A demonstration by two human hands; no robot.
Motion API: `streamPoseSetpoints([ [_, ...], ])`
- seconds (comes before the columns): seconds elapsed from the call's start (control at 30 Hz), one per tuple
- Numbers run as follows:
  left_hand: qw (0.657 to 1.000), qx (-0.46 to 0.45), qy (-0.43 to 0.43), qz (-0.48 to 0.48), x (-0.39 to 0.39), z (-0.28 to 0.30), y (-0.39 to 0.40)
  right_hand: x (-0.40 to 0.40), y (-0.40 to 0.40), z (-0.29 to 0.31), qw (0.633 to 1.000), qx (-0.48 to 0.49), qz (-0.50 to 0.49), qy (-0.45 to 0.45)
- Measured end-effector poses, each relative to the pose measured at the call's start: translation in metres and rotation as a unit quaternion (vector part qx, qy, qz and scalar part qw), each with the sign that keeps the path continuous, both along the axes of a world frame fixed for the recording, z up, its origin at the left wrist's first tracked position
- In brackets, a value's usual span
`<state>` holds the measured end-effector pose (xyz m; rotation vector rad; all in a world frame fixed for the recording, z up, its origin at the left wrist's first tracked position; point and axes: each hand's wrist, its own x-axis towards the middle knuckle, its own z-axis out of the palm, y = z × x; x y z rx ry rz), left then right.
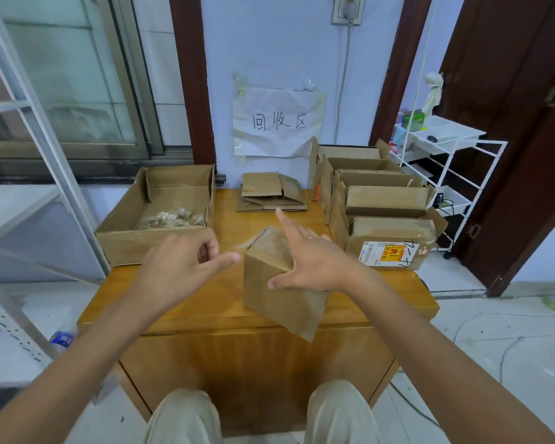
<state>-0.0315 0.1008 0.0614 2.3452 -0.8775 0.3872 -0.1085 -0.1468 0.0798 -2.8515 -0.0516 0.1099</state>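
A small brown cardboard box [279, 293] stands tilted at the front edge of the wooden cabinet top [225, 293], one corner hanging over the edge. My right hand [305, 261] lies on its upper right face with fingers spread and straight, thumb against the front face. My left hand [186, 261] hovers just left of the box, fingers curled and thumb pointing at the box. A faint, blurred strip of clear tape [247, 244] runs from the thumb to the box's top corner; the hand seems to pinch it.
A large open carton [122, 241] with wads of used tape [170, 217] sits at the left. Flattened cardboard [269, 193] lies at the back under a paper sign. Several open boxes [382, 216] stand at the right, beside a white wire rack [446, 155]. My knees are below.
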Motion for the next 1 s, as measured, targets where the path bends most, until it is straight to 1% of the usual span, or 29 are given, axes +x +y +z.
streamPoseSetpoints([
  [0.03,0.998,-0.061,-0.026,0.021,-0.008,-0.004,-0.004,0.000,0.004,0.000,1.000,-0.005,-0.020,-0.006],
  [0.07,0.994,-0.105,-0.030,0.025,-0.017,-0.007,-0.011,0.000,0.009,-0.002,0.999,-0.017,-0.041,-0.022],
  [0.1,0.993,-0.120,-0.013,0.016,-0.027,-0.008,-0.019,0.000,0.014,-0.004,0.997,-0.019,-0.064,-0.047],
  [0.17,0.996,-0.078,0.032,-0.007,-0.041,-0.011,-0.037,0.000,0.023,-0.006,0.990,0.037,-0.105,-0.085],
  [0.23,0.998,-0.033,0.050,0.008,-0.046,-0.009,-0.050,-0.002,0.022,-0.007,0.985,0.094,-0.114,-0.091],
  [0.3,0.997,0.009,0.051,0.057,-0.040,0.003,-0.051,-0.007,0.014,-0.008,0.984,0.121,-0.090,-0.093],
  [0.37,0.990,0.089,0.049,0.099,-0.031,0.017,-0.049,-0.014,0.006,-0.010,0.984,0.140,-0.043,-0.102],
  [0.43,0.980,0.160,0.057,0.102,-0.027,0.025,-0.052,-0.019,-0.001,-0.014,0.988,0.120,0.013,-0.096],
  [0.53,0.960,0.266,0.048,0.072,-0.031,0.022,-0.068,-0.021,-0.009,-0.014,0.992,0.007,0.084,-0.095],
  [0.57,0.958,0.275,0.038,0.069,-0.032,0.017,-0.072,-0.021,-0.013,-0.012,0.991,-0.029,0.090,-0.093],
  [0.7,0.965,0.256,0.030,0.049,-0.017,0.009,-0.068,-0.017,-0.033,-0.003,0.981,-0.132,0.090,-0.110],
  [0.83,0.967,0.253,0.019,0.020,-0.012,0.009,-0.063,-0.018,-0.042,-0.002,0.962,-0.205,0.093,-0.156],
  [0.9,0.968,0.252,0.016,0.008,-0.009,0.010,-0.060,-0.013,-0.048,-0.003,0.953,-0.217,0.095,-0.187],
  [0.93,0.968,0.251,0.019,-0.001,-0.007,0.011,-0.058,-0.011,-0.050,-0.003,0.955,-0.204,0.094,-0.192],
  [0.97,0.967,0.253,0.024,-0.012,-0.004,0.012,-0.055,-0.008,-0.052,-0.002,0.962,-0.174,0.091,-0.190],
  [1.0,0.965,0.258,0.028,-0.024,-0.002,0.013,-0.053,-0.005,-0.055,-0.002,0.975,-0.104,0.074,-0.183],
])
